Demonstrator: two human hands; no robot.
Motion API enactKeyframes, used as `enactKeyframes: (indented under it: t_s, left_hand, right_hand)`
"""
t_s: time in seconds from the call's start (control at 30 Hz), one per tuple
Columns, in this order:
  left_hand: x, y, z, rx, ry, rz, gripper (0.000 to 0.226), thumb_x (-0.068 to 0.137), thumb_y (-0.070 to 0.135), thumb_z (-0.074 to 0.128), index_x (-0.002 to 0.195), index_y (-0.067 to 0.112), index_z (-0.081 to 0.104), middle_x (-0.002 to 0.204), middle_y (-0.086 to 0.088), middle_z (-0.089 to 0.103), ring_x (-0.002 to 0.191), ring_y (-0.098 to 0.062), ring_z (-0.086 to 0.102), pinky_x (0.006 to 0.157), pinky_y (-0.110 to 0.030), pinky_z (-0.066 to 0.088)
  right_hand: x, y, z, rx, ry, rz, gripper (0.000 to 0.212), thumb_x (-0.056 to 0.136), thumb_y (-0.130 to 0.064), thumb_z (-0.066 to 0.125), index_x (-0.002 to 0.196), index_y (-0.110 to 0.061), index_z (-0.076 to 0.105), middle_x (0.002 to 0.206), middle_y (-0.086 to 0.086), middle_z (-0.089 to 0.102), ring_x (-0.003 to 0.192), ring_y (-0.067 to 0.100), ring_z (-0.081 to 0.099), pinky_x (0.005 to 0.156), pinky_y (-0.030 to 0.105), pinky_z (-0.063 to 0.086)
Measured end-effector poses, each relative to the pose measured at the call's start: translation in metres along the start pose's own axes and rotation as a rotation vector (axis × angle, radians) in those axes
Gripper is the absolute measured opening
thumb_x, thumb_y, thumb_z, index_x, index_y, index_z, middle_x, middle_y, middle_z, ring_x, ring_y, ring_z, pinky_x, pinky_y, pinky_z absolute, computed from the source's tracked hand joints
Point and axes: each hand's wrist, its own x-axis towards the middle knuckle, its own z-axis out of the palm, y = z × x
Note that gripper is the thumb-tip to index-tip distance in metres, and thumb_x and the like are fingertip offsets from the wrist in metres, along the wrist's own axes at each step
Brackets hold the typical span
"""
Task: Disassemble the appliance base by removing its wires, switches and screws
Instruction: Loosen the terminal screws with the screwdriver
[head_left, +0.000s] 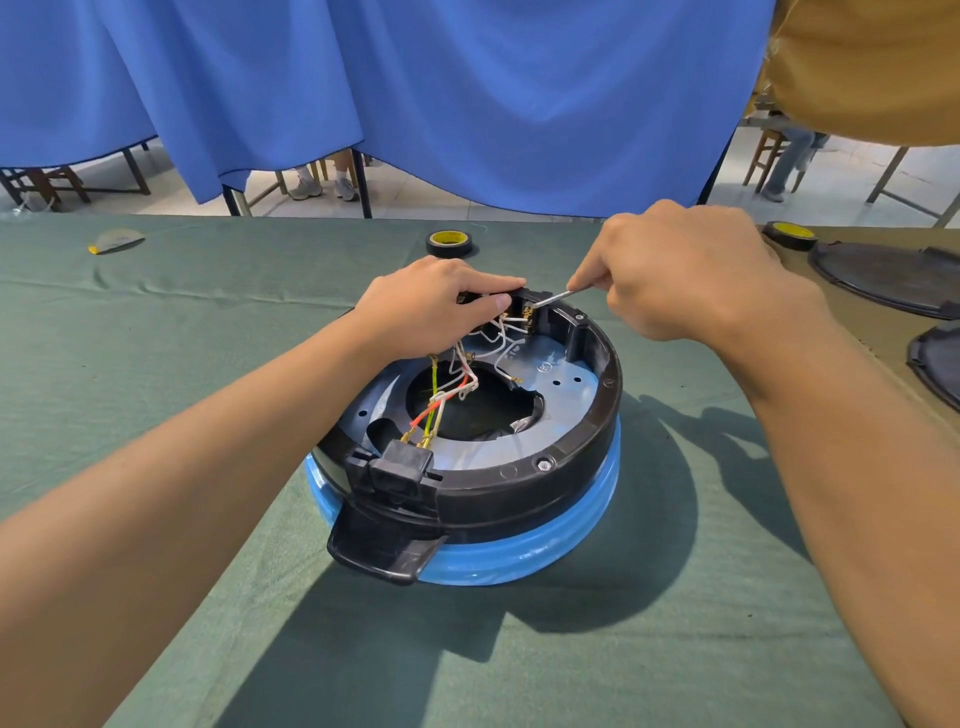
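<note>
One screwdriver (553, 297) in tight right fingers (589, 274), tip down-left at the switch (522, 302) between pinching left fingers (496, 283).

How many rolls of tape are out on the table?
2. One roll of tape lies on the green cloth beyond the left hand; a second roll sits just beyond the right hand.

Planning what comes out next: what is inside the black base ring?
White, red and yellow-green wires run from the power socket across the central hole toward the switch at the far rim. The left hand covers part of that wiring.
</note>
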Motion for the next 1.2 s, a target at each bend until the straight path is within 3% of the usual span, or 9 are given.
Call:
enactKeyframes:
  t_s: [0.13, 0.33, 0.5, 0.7, 0.8, 0.93, 1.0, 1.1, 1.2]
  left_hand:
    - [0.000, -0.001, 0.000, 0.003, 0.002, -0.001, 0.035, 0.100, 0.055, 0.033, 0.132, 0.060, 0.044, 0.130, 0.011, 0.055, 0.099, -0.006, 0.043, 0.067, -0.034, 0.044]
    - [0.000, 0.000, 0.000, -0.003, -0.003, 0.000, 0.034, 0.099, 0.056, 0.034, 0.132, 0.060, 0.044, 0.130, 0.010, 0.056, 0.102, -0.010, 0.049, 0.072, -0.036, 0.048]
    - [-0.002, 0.002, -0.002, -0.011, -0.001, -0.002, 0.034, 0.100, 0.055, 0.034, 0.131, 0.060, 0.045, 0.118, 0.010, 0.060, 0.104, -0.015, 0.053, 0.074, -0.040, 0.050]
    - [-0.002, 0.002, -0.002, -0.007, 0.000, 0.004, 0.034, 0.100, 0.054, 0.034, 0.132, 0.060, 0.045, 0.123, 0.012, 0.059, 0.099, -0.009, 0.049, 0.075, -0.041, 0.052]
    - [-0.001, 0.001, -0.001, -0.001, 0.000, 0.011, 0.034, 0.100, 0.054, 0.034, 0.132, 0.059, 0.044, 0.119, 0.010, 0.061, 0.100, -0.011, 0.051, 0.074, -0.040, 0.052]
    - [-0.002, 0.001, -0.001, -0.001, 0.000, 0.008, 0.034, 0.100, 0.054, 0.034, 0.132, 0.059, 0.044, 0.115, 0.007, 0.062, 0.106, -0.015, 0.053, 0.079, -0.043, 0.051]
    - [-0.002, 0.001, -0.001, -0.005, 0.001, -0.001, 0.034, 0.100, 0.054, 0.034, 0.132, 0.060, 0.045, 0.116, 0.008, 0.060, 0.110, -0.015, 0.051, 0.081, -0.044, 0.050]
    - [-0.002, 0.001, -0.001, -0.006, -0.004, -0.008, 0.034, 0.099, 0.054, 0.034, 0.131, 0.061, 0.044, 0.121, 0.011, 0.059, 0.114, -0.016, 0.050, 0.082, -0.043, 0.049]
    - [-0.002, 0.002, -0.002, -0.005, -0.003, -0.009, 0.034, 0.100, 0.054, 0.034, 0.131, 0.061, 0.044, 0.126, 0.011, 0.058, 0.116, -0.016, 0.050, 0.082, -0.042, 0.049]
  right_hand:
    - [0.013, 0.005, 0.005, 0.013, -0.018, -0.024, 0.046, 0.087, -0.006, 0.045, 0.103, -0.044, 0.065, 0.107, -0.005, 0.063, 0.095, 0.028, 0.055, 0.076, 0.038, 0.030]
    - [0.036, 0.018, -0.005, 0.130, -0.227, -0.098, 0.052, 0.087, -0.002, 0.043, 0.095, -0.044, 0.073, 0.075, -0.017, 0.059, 0.082, 0.015, 0.055, 0.068, 0.032, 0.040]
    - [0.059, 0.021, -0.016, 0.172, -0.352, -0.197, 0.037, 0.096, -0.009, 0.052, 0.096, -0.039, 0.075, 0.078, -0.011, 0.069, 0.074, 0.003, 0.056, 0.058, 0.025, 0.039]
    - [0.039, 0.024, -0.008, 0.152, -0.269, -0.127, 0.046, 0.092, -0.010, 0.047, 0.098, -0.049, 0.070, 0.073, -0.020, 0.063, 0.079, 0.005, 0.054, 0.068, 0.031, 0.045]
    - [0.013, 0.021, 0.005, 0.157, -0.158, -0.067, 0.046, 0.095, -0.018, 0.044, 0.104, -0.059, 0.064, 0.089, -0.018, 0.062, 0.088, 0.015, 0.047, 0.071, 0.035, 0.036]
    - [-0.004, 0.017, 0.019, 0.138, -0.078, -0.028, 0.047, 0.096, -0.023, 0.040, 0.116, -0.062, 0.056, 0.128, -0.004, 0.061, 0.107, 0.030, 0.055, 0.074, 0.038, 0.033]
    - [-0.006, 0.015, 0.022, 0.114, -0.067, -0.022, 0.047, 0.095, -0.023, 0.040, 0.118, -0.061, 0.055, 0.133, -0.002, 0.058, 0.113, 0.033, 0.055, 0.074, 0.039, 0.032]
    - [0.000, 0.017, 0.018, 0.094, -0.065, -0.064, 0.047, 0.096, -0.020, 0.041, 0.115, -0.059, 0.059, 0.123, -0.009, 0.063, 0.103, 0.026, 0.056, 0.069, 0.035, 0.034]
    - [0.013, 0.021, 0.009, 0.106, -0.108, -0.100, 0.047, 0.096, -0.017, 0.042, 0.109, -0.057, 0.063, 0.095, -0.020, 0.063, 0.089, 0.017, 0.047, 0.062, 0.031, 0.029]
